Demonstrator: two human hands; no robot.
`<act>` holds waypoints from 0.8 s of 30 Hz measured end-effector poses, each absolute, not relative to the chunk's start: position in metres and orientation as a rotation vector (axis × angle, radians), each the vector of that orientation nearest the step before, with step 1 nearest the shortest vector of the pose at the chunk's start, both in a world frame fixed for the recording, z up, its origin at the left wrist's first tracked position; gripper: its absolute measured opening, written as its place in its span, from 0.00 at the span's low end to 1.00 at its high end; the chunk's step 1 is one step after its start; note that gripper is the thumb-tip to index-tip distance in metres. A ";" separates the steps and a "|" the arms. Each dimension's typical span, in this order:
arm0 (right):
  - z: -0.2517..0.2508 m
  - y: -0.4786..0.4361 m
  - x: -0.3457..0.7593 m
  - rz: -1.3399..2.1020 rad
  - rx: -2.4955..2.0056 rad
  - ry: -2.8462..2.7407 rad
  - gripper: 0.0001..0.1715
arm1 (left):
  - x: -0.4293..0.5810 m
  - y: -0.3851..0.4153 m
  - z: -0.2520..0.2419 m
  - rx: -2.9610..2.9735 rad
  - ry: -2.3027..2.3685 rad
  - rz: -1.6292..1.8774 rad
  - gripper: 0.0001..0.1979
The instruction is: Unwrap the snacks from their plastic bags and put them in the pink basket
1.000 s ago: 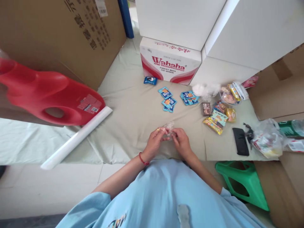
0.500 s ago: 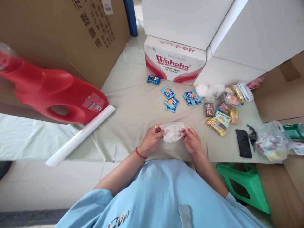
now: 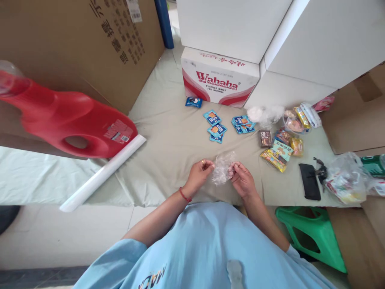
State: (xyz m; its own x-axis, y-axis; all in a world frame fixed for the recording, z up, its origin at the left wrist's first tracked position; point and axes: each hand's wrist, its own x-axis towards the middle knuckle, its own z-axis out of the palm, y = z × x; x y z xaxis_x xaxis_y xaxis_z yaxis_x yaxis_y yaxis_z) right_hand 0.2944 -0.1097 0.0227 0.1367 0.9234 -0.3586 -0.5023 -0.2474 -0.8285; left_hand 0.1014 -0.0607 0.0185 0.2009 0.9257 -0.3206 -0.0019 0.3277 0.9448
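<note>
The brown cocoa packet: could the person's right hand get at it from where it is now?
Probably yes: nothing seems to stand between the right hand and the cocoa packet. The yellow packet lies off to one side. The hand does hold clear plastic, though, which might hinder grasping.

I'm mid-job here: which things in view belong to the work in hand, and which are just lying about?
In hand:
clear plastic film, pinched by the right hand
left hand, at the film's other edge

Apparently just lying about:
blue packets
red jug
white roll
phone
Wahaha box
</note>
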 end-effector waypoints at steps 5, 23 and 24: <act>0.018 -0.116 0.315 1.325 -1.171 -0.447 0.17 | 0.084 -0.053 0.017 0.776 1.123 1.065 0.21; 0.034 -0.097 0.359 0.357 -1.814 -1.189 0.16 | 0.004 -0.067 0.015 1.210 1.233 0.923 0.18; 0.041 -0.090 0.352 0.379 -1.760 -1.231 0.16 | 0.007 -0.068 0.016 1.235 1.224 0.942 0.17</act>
